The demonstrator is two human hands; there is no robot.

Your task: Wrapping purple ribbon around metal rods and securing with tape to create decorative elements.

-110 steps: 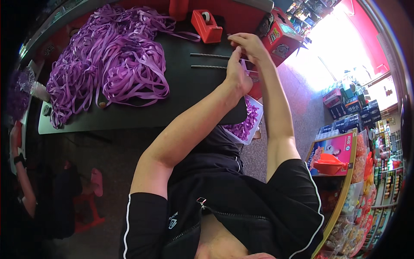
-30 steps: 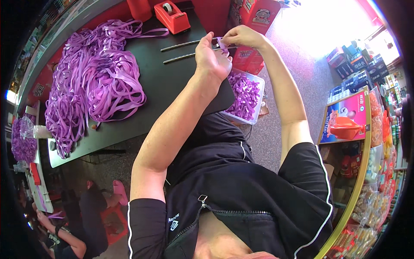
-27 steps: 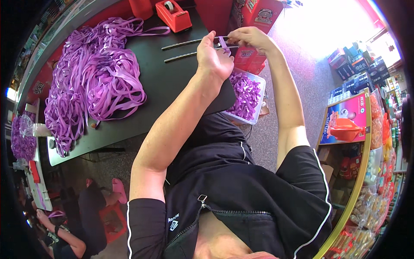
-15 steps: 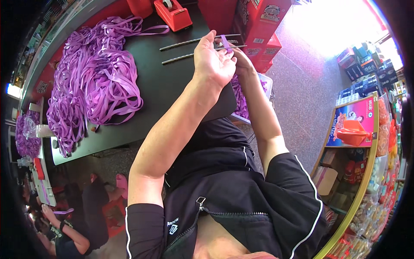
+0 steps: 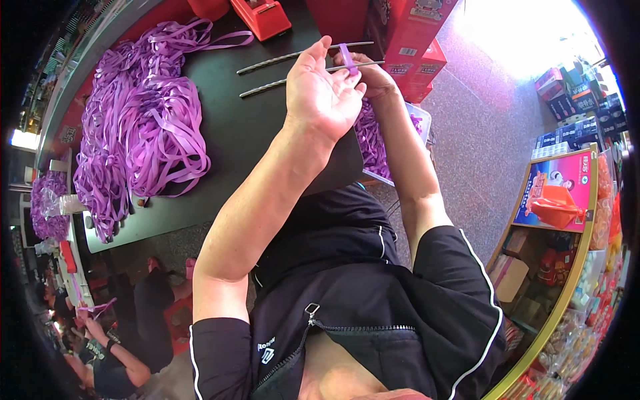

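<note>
Two twisted metal rods [image 5: 270,61] stick out side by side above the dark table. A short loop of purple ribbon [image 5: 345,55] goes round both rods near their right ends. My left hand [image 5: 320,93] is over the rods, palm up, its fingers loosely bent and apart beside the ribbon, with nothing seen in the palm. Behind the ribbon, my right hand [image 5: 377,79] has its fingers closed at the strip by the lower rod; its fingertips are partly hidden. A big heap of purple ribbon [image 5: 163,133] lies on the table to the left.
A white bin [image 5: 423,121] of purple ribbon pieces stands below my right forearm. Red cartons [image 5: 417,63] are stacked beyond my right hand. A red tape dispenser [image 5: 263,19] sits at the table's back. At lower left, another person's hands [image 5: 93,330] handle purple ribbon.
My left hand has turned palm up more and its fingers have loosened. Both hands stay at the ribbon on the rods. The view has shifted slightly.
</note>
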